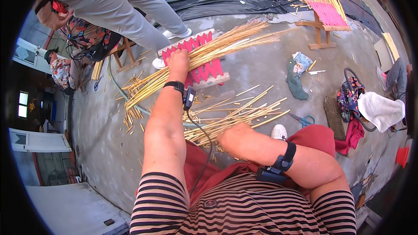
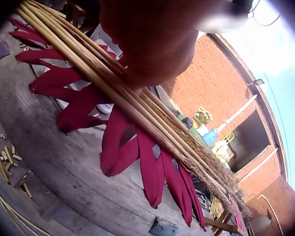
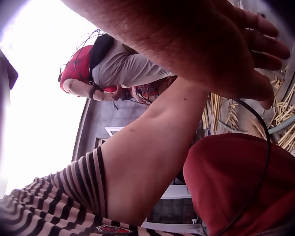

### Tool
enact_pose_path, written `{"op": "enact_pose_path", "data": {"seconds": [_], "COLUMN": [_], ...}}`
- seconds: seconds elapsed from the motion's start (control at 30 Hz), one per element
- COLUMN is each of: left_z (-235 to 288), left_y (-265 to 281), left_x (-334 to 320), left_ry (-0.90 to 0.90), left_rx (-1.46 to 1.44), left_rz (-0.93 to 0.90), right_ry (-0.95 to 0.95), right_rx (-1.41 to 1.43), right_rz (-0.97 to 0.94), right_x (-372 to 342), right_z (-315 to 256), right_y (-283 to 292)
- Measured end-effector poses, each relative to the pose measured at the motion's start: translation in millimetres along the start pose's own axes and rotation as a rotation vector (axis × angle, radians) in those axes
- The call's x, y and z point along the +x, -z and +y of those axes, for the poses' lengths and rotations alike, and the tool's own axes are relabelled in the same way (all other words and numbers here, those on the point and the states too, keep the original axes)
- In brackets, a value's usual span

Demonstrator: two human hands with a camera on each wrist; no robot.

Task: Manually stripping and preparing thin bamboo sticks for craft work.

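Note:
A bundle of long straw-coloured stalks (image 1: 207, 53) with feathery heads lies across a wooden frame (image 1: 213, 81) strung with zigzag magenta cloth strips (image 1: 203, 72). On top of the bundle my left hand (image 1: 178, 65) grips the stalks, its fingers mostly hidden. Seen from the left wrist, the stalks (image 2: 103, 73) run under that hand (image 2: 152, 44) and over the magenta strips (image 2: 120, 140). My right hand (image 1: 235, 140) is close over loose stalks (image 1: 244, 115) on the ground. The right wrist view shows this hand (image 3: 226, 54) with fingers spread and nothing held.
Cut stalk pieces (image 1: 135, 113) litter the concrete. Blue-handled scissors (image 1: 306, 120) lie by my white shoe (image 1: 279, 132). A person in grey trousers (image 1: 117, 4) stands ahead. Another pink-strung stand (image 1: 324, 15) holds stalks at the back right. A black cable (image 1: 204, 137) hangs from my left wrist.

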State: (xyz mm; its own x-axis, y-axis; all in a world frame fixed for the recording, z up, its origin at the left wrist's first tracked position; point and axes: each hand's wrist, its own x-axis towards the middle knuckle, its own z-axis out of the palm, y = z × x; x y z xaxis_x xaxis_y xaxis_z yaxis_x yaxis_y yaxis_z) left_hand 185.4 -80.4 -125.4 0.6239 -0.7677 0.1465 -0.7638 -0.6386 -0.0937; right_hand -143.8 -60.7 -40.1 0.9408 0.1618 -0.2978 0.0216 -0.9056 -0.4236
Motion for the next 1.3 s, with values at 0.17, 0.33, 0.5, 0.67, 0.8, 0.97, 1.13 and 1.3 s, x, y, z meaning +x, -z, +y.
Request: {"op": "enact_pose_path", "data": {"seconds": [0.17, 0.33, 0.5, 0.67, 0.8, 0.97, 1.13, 1.3], "left_z": [-2.2, -3.0, -0.6, -0.9, -13.6, -5.2, 22.9, 28.1], "left_y": [11.0, 77.6, 141.3, 163.7, 149.8, 144.6, 167.4, 155.4], "left_x": [-6.3, -27.4, -87.5, -157.6, -184.6, -185.6, -163.1, -157.9], "left_ry": [-0.125, -0.294, -0.249, -0.02, 0.031, 0.049, 0.168, 0.19], "left_rx": [0.071, -0.038, -0.631, -0.947, -0.858, -0.957, -1.501, -1.587], "left_rz": [0.16, 0.471, 0.452, 0.168, 0.151, -0.097, -0.224, -0.115], "right_ry": [-0.02, -0.052, -0.066, -0.059, 0.028, 0.02, 0.077, 0.046], "right_rx": [-0.03, -0.047, 0.351, 1.373, 1.508, 1.542, 1.43, 1.384], "right_rz": [-0.052, 0.053, 0.505, 0.747, 0.987, 0.949, 0.814, 0.77], "right_x": [4.5, 9.8, 26.6, 39.6, 45.8, 61.7, 80.0, 83.5], "right_z": [-1.7, 12.3, 30.1, 40.1, 52.1, 42.8, 19.1, 25.8], "right_y": [8.3, 31.1, 51.8, 77.5, 82.4, 74.7, 58.8, 59.8]}}
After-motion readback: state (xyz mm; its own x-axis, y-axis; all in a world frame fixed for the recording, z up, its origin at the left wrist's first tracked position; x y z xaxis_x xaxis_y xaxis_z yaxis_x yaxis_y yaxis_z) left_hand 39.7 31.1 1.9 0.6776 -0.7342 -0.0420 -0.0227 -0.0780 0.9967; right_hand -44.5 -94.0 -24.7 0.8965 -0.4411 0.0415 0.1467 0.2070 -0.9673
